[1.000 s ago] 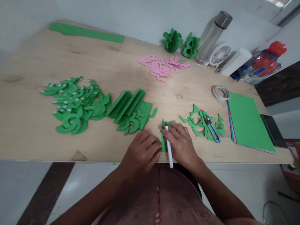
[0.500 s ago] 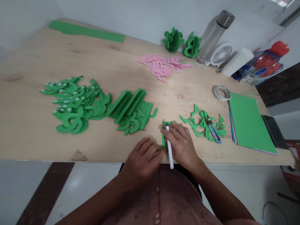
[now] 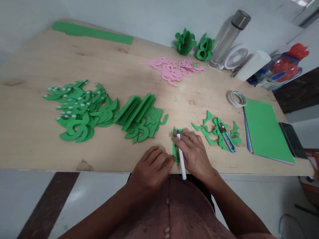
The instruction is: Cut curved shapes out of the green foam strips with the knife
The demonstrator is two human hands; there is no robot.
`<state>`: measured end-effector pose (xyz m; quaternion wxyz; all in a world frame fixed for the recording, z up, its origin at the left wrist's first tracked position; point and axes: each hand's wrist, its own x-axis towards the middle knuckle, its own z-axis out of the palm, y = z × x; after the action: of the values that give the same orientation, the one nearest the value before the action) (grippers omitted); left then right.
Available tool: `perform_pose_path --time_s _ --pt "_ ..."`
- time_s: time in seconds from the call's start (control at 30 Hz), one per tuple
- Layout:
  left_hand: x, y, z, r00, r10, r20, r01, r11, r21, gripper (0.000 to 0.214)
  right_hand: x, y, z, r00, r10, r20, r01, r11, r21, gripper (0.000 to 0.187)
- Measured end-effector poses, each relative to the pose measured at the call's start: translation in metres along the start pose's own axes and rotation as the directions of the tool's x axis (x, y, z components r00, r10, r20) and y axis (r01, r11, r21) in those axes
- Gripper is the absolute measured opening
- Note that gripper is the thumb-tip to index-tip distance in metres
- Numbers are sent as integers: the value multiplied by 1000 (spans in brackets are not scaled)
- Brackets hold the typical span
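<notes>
My right hand [image 3: 193, 154] is closed round a white pen [image 3: 181, 159], whose tip rests on a small folded green paper piece [image 3: 175, 151] near the table's front edge. My left hand [image 3: 151, 167] lies just left of that piece, fingers curled, with its fingertips pressing the paper's lower left edge. Both forearms reach in from the bottom of the view.
Piles of green cut shapes [image 3: 79, 111] and folded green paper [image 3: 139, 114] lie at left. Green scraps with blue-handled snips [image 3: 226, 137] sit right of my hands. Further right are a coloured paper stack [image 3: 266, 131], a tape roll [image 3: 235, 98], a phone [image 3: 291, 139]; pink cut-outs [image 3: 174, 69], a bottle [image 3: 228, 36] and a fan [image 3: 236, 57] stand behind.
My left hand has slid back toward the table's front edge, now touching only the paper's lower part. The right hand and pen have hardly moved.
</notes>
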<state>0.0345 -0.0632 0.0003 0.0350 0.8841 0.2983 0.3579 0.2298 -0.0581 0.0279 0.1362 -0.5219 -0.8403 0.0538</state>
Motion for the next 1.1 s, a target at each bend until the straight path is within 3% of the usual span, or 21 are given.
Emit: perform_pose_path --time_s 1.1 --pt "1 -1 -2 1000 14 -1 -14 1000 -3 21 -3 0 4 999 -25 -20 24 999 -46 40"
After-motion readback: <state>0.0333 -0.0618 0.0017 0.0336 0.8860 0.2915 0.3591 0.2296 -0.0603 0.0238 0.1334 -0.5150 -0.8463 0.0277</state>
